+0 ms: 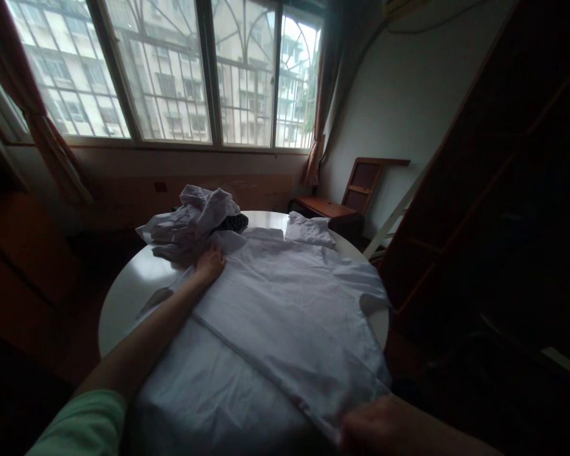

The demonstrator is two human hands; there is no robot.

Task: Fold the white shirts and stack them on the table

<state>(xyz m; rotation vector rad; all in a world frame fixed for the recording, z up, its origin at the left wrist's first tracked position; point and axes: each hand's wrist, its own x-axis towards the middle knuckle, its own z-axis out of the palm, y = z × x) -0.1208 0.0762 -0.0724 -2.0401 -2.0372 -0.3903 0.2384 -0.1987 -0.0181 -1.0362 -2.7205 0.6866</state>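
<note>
A pale shirt (285, 285) was spread over a round white table (123, 310), so that most of the tabletop was covered, with its near part reaching to the bottom of the view. A long crease was drawn slantwise across the cloth, from the left side down toward the near right.

The left hand (211, 263) was laid at the far left edge of the shirt, its arm stretched forward out of a light green sleeve (85, 421). Its fingers were bent and rested on the cloth; whether any of it was pinched could not be told. The right hand (373, 421) was placed at the lower end of the crease (blurred and dim there), and the shirt's near edge was gripped in its closed, curled fingers.

Just beyond the left hand, a rumpled heap of pale clothes (194, 218) was piled on the table, and a dark patterned cloth (232, 223) was tucked against its right side. At the far right, a folded pale garment (308, 229) was set by the table's edge. Behind, a barred window (171, 82) was flanked by tied curtains (42, 126), and wooden furniture (325, 206) was stood near the wall.
</note>
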